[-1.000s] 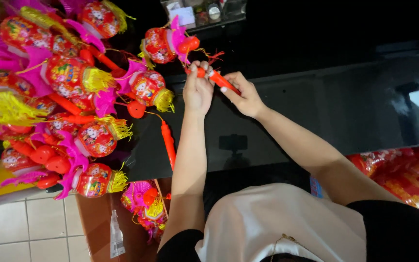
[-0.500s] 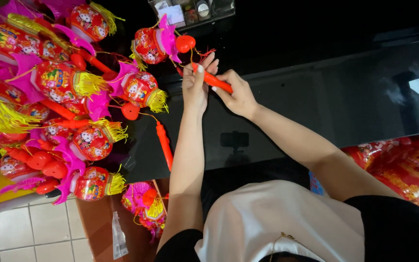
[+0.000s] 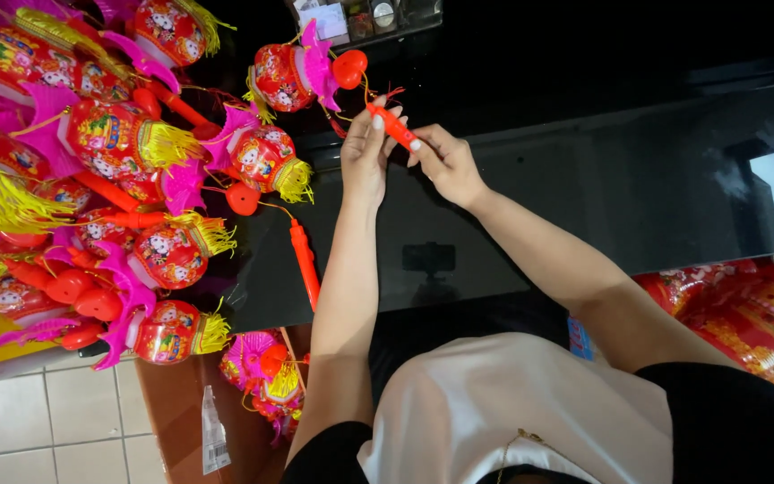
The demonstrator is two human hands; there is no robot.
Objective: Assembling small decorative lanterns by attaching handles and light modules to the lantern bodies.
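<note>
A red stick handle (image 3: 393, 126) was clamped between the left hand (image 3: 365, 159) and right hand (image 3: 445, 164). A red lantern (image 3: 293, 76) was hung just beyond the left fingertips.

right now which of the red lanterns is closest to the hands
The lantern with a pink fan and red ball, just beyond the orange stick both hands pinch. The rest sit farther off in the pile.

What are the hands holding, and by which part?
Both hands, left hand and right hand, hold a red-orange lantern handle stick along its length, fingertips pinching it; its cord leads towards a red toy lantern.
</note>
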